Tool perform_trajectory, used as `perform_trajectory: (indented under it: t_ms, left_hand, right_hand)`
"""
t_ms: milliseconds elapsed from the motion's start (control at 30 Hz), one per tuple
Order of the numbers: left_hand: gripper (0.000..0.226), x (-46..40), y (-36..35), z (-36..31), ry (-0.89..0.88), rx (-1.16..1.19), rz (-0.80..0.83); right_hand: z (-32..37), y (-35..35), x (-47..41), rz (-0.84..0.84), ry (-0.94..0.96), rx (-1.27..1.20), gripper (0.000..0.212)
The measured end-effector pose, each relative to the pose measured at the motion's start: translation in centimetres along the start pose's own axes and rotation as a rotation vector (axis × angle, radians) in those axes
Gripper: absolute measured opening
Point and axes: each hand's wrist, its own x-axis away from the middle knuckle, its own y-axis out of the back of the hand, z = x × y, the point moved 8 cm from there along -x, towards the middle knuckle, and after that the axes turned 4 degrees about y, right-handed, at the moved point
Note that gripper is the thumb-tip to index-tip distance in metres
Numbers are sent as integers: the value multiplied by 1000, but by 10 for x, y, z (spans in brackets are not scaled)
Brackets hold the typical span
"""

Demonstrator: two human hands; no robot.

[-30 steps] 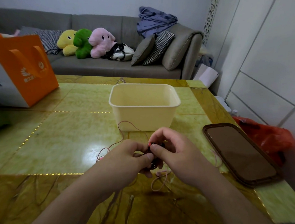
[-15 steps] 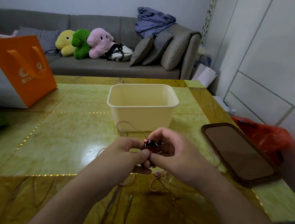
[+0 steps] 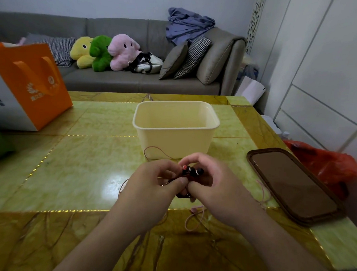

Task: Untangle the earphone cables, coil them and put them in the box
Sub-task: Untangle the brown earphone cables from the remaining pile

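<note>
A pair of dark earphones (image 3: 192,172) with red and black buds sits between my two hands, just in front of the cream plastic box (image 3: 176,128). My left hand (image 3: 153,184) pinches its dark cable between thumb and fingers. My right hand (image 3: 214,184) curls round the coiled part, the buds poking up above its fingers. A thin pink earphone cable (image 3: 194,218) lies loose on the green table (image 3: 72,170), looping out under both hands and toward the box.
A brown oval tray (image 3: 292,183) lies at the right. An orange paper bag (image 3: 26,84) stands at the far left. Beyond the right table edge sits a red plastic bag (image 3: 328,165). A grey sofa with plush toys runs behind.
Both hands have risen slightly and the dark earphone buds have come up into view above my fingers. The pink cable stays on the table.
</note>
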Motion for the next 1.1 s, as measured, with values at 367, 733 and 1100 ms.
perform_trajectory:
  t_ms: [367, 733, 1100]
  left_hand:
    - [13, -1, 3, -1, -33, 171, -31]
    - [15, -1, 6, -3, -37, 119, 51]
    - [23, 0, 5, 7, -14, 445, -8]
  right_hand:
    - [4, 7, 0, -85, 32, -201, 32]
    - [3, 3, 0, -21, -13, -236, 19]
    - [0, 8, 2, -200, 47, -301, 9]
